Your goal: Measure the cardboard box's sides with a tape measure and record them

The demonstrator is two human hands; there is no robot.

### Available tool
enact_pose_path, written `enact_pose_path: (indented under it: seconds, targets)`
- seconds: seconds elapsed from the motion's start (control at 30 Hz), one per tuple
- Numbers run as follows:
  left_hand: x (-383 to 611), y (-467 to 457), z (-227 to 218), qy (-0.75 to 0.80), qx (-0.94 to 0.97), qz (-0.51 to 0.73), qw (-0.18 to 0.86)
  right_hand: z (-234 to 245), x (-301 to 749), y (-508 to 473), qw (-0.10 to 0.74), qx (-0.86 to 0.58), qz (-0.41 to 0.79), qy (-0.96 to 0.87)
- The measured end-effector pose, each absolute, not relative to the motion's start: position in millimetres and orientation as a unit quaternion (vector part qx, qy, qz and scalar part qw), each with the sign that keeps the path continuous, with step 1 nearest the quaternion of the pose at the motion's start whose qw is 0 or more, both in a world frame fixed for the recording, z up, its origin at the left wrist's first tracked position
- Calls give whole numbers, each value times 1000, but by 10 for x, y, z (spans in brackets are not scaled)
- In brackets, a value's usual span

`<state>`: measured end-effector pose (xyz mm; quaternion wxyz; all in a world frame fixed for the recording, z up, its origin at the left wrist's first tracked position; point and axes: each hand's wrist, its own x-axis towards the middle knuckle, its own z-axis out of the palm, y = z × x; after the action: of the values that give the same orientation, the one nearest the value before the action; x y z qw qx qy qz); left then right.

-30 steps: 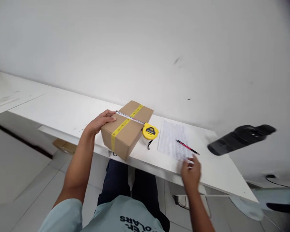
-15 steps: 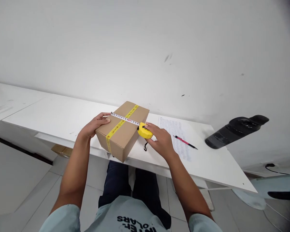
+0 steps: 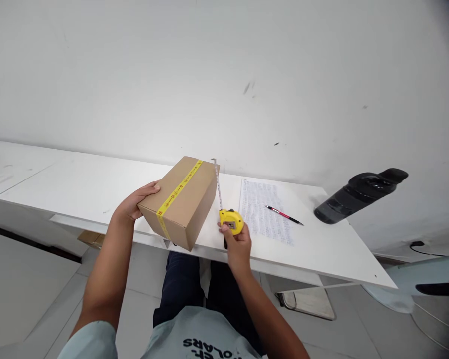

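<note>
Left hand, fingers grasping box over counter. Right hand, fingers around tape measure, strip out by box's right side. I'd hold box steady, strip straight.

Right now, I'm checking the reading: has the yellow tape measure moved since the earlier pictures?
Yes: in this view, the yellow tape measure has shifted toward the front edge of the white desk and nearer the paper.
</note>
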<state>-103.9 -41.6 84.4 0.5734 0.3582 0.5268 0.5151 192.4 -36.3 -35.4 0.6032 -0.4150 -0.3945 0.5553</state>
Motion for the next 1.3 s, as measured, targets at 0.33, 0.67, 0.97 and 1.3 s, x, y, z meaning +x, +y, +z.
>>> enact_pose_path:
  seconds: [0.33,0.67,0.97,1.3]
  targets:
    - [-1238,-584,797,491,334,569,570,-734,1620,-785,550,-382,615,-415]
    - [-1201,-821,54,556,321,567,516,-438,1991,-529,581,-375,497,-525]
    - [-1154,-1061,-208,608,410,550,399,177,2190,1,512,-246,310,-762]
    - [-1008,-1113,-85,565,473,575,355,223,2161,55,443,-252,479,-715]
